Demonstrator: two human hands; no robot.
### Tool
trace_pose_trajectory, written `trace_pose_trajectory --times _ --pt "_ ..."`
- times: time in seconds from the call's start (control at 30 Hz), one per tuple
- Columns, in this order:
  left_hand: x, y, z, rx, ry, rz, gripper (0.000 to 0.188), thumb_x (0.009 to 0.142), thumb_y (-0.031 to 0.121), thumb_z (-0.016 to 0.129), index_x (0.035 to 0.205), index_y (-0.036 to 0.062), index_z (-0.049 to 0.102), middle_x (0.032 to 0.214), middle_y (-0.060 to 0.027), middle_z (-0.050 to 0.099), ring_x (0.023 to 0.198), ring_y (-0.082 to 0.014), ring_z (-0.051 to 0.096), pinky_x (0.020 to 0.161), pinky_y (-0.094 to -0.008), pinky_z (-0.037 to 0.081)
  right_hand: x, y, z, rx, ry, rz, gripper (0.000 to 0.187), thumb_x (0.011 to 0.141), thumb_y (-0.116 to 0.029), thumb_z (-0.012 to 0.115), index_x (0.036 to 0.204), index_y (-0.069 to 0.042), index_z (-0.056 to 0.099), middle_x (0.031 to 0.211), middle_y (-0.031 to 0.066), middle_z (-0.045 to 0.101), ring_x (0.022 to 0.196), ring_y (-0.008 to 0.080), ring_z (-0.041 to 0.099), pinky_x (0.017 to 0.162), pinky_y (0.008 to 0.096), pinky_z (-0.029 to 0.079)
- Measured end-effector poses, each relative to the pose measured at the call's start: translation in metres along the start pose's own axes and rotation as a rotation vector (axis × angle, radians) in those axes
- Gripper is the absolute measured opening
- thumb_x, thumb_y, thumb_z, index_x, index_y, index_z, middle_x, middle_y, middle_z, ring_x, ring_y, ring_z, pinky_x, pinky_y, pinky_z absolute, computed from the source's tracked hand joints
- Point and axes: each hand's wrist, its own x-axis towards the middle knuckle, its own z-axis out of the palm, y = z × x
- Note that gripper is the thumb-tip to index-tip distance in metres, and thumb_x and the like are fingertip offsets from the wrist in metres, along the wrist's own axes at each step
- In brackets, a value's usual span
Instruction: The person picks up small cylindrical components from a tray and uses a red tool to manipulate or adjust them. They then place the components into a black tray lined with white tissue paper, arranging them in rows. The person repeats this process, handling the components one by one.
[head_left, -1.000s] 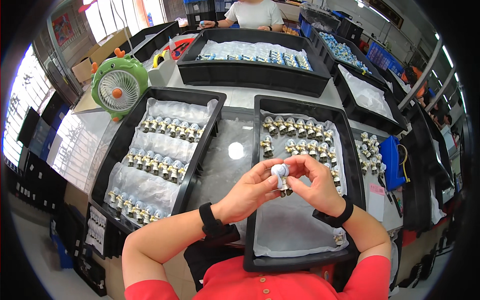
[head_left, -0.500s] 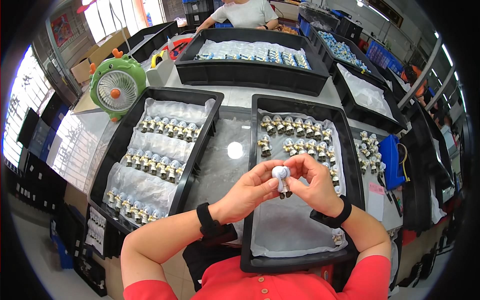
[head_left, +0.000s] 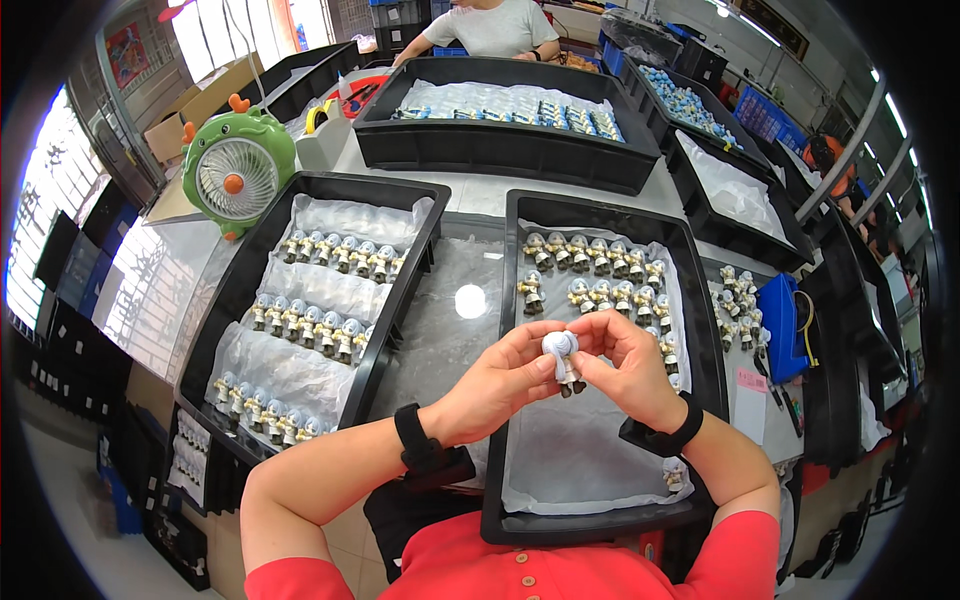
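Between the fingertips of both hands I hold a small figurine with pale hair and dark feet, upright above the right-hand tray. My left hand pinches it from the left, and my right hand grips it from the right. Below lies the black tray, lined with thin white sheeting. Rows of similar figurines stand along its far part and right side. A lone figurine sits near its near right corner. Fingers hide part of the held figurine.
At the left, another black tray holds three rows of figurines. A green fan stands behind it. More figurines lie right of my tray, near a blue container. Across the table, a person is beyond a large black tray.
The figurine has turned and tilted slightly between my fingers, so more of its body shows. Both hands stay in nearly the same place.
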Motion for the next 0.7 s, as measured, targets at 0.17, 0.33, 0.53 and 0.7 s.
trace_pose_trajectory --times 0.17,0.33,0.53,0.7 --pt "-0.0009 0.0034 0.0016 -0.107 0.056 0.023 0.039 0.096 0.013 0.049 0.13 0.0075 0.033 0.125 -0.0069 0.047 0.114 -0.0179 0.05 0.1 -0.0366 0.04 -0.001 -0.005 -0.0006 -0.151 -0.026 -0.075 0.038 0.078 -0.01 0.071 0.11 -0.003 0.054 0.1 0.0065 0.059 0.09 0.0151 0.059 0.078 0.0283 0.05" --pt "-0.0012 0.0014 -0.0051 -0.154 0.043 0.038 0.043 0.093 0.011 0.052 0.131 0.0059 0.031 0.126 -0.0108 0.047 0.118 -0.021 0.048 0.102 -0.0398 0.038 -0.0045 -0.0071 0.0026 -0.38 -0.079 -0.149 0.047 0.073 -0.01 0.077 0.113 -0.004 0.052 0.103 0.0077 0.056 0.092 0.0174 0.059 0.081 0.0299 0.049" --pt "-0.0008 0.0039 -0.0006 -0.127 0.058 0.037 0.043 0.092 0.008 0.051 0.131 0.0064 0.032 0.123 -0.0093 0.048 0.118 -0.0197 0.048 0.103 -0.0394 0.037 -0.0051 -0.0018 0.0033 -0.451 0.009 -0.282 0.038 0.073 -0.006 0.073 0.106 -0.003 0.056 0.092 0.0095 0.058 0.079 0.02 0.06 0.071 0.0292 0.049" --pt "-0.0018 0.0038 -0.001 -0.091 0.058 0.04 0.047 0.092 0.008 0.051 0.135 0.0068 0.033 0.13 -0.0098 0.046 0.119 -0.0197 0.048 0.104 -0.0398 0.036 -0.0025 -0.0056 -0.0036 -0.496 0.065 -0.33 0.03 0.072 -0.003 0.072 0.1 -0.003 0.059 0.089 0.0087 0.059 0.075 0.0186 0.06 0.068 0.0281 0.049"
